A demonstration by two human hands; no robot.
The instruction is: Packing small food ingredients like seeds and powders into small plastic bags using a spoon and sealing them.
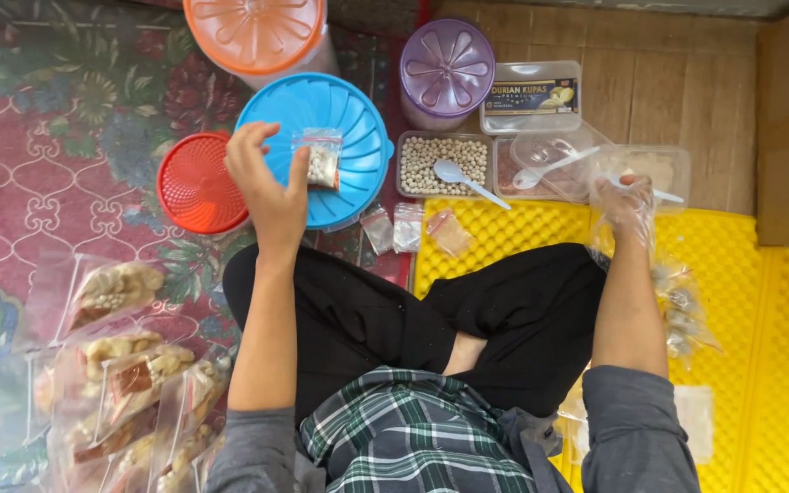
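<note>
A heap of filled bags (130, 365) is already stacked on the carpet at the left, while three empty little bags (408, 228) lie waiting by the knees, so packing looks partly done. A small filled packet (323, 160) is pinched in the left hand (267, 187) over the blue lid (358, 137). The right hand (627, 205), sheathed in plastic, is closed on a white spoon (664, 194) at a tub (668, 164).

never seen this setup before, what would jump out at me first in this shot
The bright lids at the top: a blue lid in the middle, an orange one above it, a red one to its left, a purple one to its right. The left hand holds a small clear packet over the blue lid, while the right hand, inside a clear bag, reaches toward the plastic tubs by the yellow mat.
</note>
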